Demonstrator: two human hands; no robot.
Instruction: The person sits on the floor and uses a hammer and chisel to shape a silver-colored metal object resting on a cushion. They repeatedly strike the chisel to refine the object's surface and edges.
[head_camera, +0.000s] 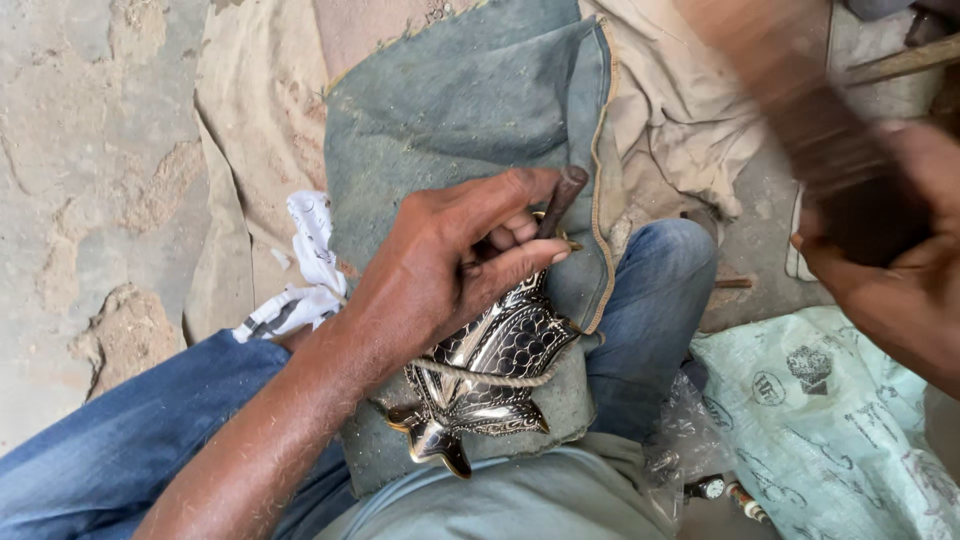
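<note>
On the grey cloth pad (450, 110) over the lap lies a black-and-silver metal fish (490, 375). Left hand (455, 265) above it pinches a punch (560, 198) upright. Further right, right hand (880, 270) closed around a blurred wooden mallet (800, 110).

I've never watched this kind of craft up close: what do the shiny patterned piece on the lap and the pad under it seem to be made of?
The patterned piece looks like metal: bright polished highlights against black scale-like areas, with brassy edges at its points. The pad looks like worn grey-green denim-like cloth, dusty, with a stitched yellowish hem. The left hand holds a thin dark rod, probably a metal tool; its dull brown surface leaves that open.
</note>
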